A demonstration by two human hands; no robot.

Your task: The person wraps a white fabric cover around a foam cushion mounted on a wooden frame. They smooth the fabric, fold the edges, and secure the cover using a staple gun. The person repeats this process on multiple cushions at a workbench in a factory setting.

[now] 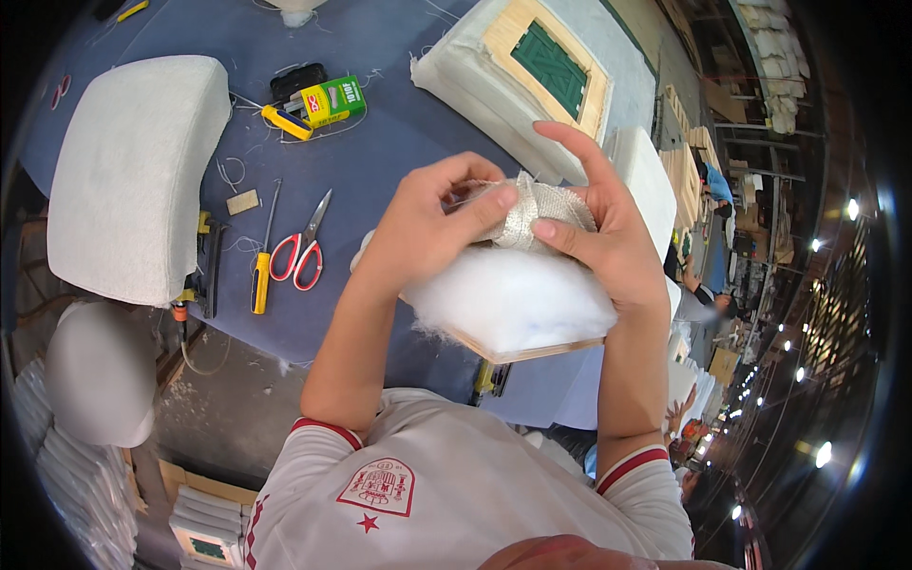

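Both hands are at a bunched piece of beige woven fabric [534, 211] above a block of fluffy white padding [513, 296]. Under the padding, the edge of a thin wooden board [537, 353] shows, close in front of my chest. My left hand [439, 223] pinches the fabric's left side between thumb and bent fingers. On the other side, my right hand [617, 228] grips the fabric with its thumb pressed on it, while the index finger points up and away. The fingertips behind the fabric are hidden.
Scissors with red-and-white handles [302, 255] and a yellow-handled screwdriver [260, 285] lie left on the blue-grey table [370, 123]. Beyond are another yellow-handled tool [287, 122] and a green box [332, 101]. A pale upholstered cushion [138, 180] stands left; a padded piece with wooden frame [494, 43], far right.
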